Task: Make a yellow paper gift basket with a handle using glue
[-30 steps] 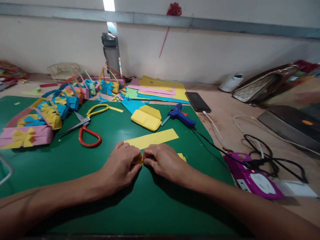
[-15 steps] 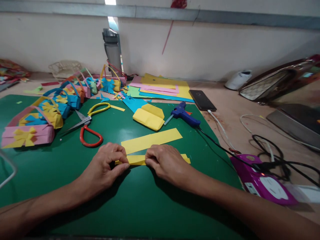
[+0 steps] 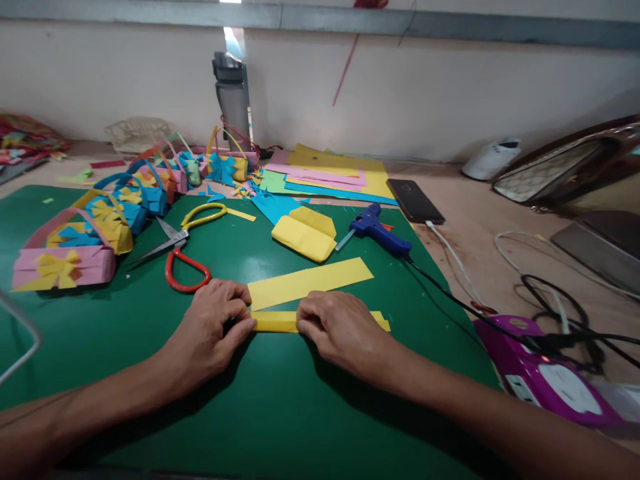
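Observation:
A narrow yellow paper strip [image 3: 276,323], folded lengthwise, lies on the green board [image 3: 280,413]. My left hand [image 3: 223,327] pinches its left end between thumb and fingers. Farther right along the same strip, my right hand [image 3: 343,330] has its thumb and fingers closed on it, hiding part of it; the right end sticks out beyond. Just behind lies a wider flat yellow paper strip [image 3: 310,281]. A folded yellow paper piece [image 3: 304,235] rests farther back, close to the blue glue gun [image 3: 381,230]. Scissors [image 3: 181,235] with one yellow and one red handle lie open beyond my left hand.
Several small paper baskets [image 3: 65,267] line the left side. Coloured paper sheets [image 3: 340,175] and scraps lie at the back, near a water bottle [image 3: 233,100]. A phone [image 3: 415,200], a purple power strip [image 3: 550,373] and tangled cables occupy the right.
The strip's fold now looks flatter and more even between my hands. Both hands stay on it in nearly the same place, while the view has shifted slightly left.

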Action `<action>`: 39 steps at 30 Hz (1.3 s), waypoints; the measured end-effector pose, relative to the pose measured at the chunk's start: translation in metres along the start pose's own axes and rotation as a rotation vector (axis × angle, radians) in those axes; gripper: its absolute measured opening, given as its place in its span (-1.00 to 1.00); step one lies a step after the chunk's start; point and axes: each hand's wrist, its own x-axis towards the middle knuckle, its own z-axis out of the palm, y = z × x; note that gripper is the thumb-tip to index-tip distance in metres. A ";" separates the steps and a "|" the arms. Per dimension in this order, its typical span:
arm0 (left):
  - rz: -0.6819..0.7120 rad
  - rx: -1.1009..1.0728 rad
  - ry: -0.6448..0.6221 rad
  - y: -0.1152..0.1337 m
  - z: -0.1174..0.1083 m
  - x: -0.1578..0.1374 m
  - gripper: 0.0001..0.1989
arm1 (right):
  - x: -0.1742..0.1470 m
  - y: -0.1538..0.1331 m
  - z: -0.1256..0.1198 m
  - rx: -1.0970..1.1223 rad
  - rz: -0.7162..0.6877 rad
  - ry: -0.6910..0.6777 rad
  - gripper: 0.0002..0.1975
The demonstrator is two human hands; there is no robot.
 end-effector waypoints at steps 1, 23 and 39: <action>-0.001 0.005 0.004 0.000 0.000 0.000 -0.77 | 0.000 0.000 0.000 -0.002 -0.001 0.003 -0.82; 0.016 -0.073 0.008 -0.003 -0.005 -0.007 -0.81 | -0.005 -0.003 -0.002 0.011 -0.015 -0.024 -0.83; 0.004 -0.030 0.021 0.000 -0.003 -0.008 -0.80 | -0.005 -0.007 0.000 -0.070 -0.011 0.015 -0.81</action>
